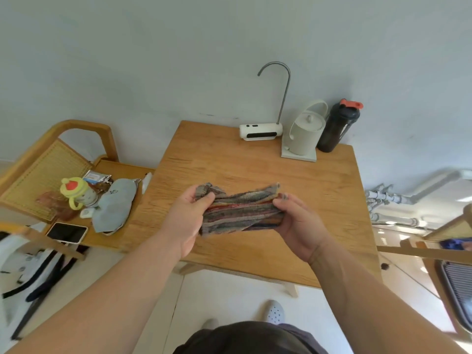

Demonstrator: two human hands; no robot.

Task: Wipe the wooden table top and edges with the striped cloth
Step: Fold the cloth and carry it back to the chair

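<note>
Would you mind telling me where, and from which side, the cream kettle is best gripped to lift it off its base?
Grip the kettle by the arched handle that loops over its lid, coming down from above and the front. The black shaker bottle crowds its right side and the water dispenser its left, so a side grip on the body looks awkward.

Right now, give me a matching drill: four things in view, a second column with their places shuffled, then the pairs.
1 striped cloth
2 kettle
3 black bottle
4 phone

A near edge of chair seat
B gripped by left hand and right hand
C far right corner of table
D on white base

Pairs: 1-B, 2-D, 3-C, 4-A
</note>
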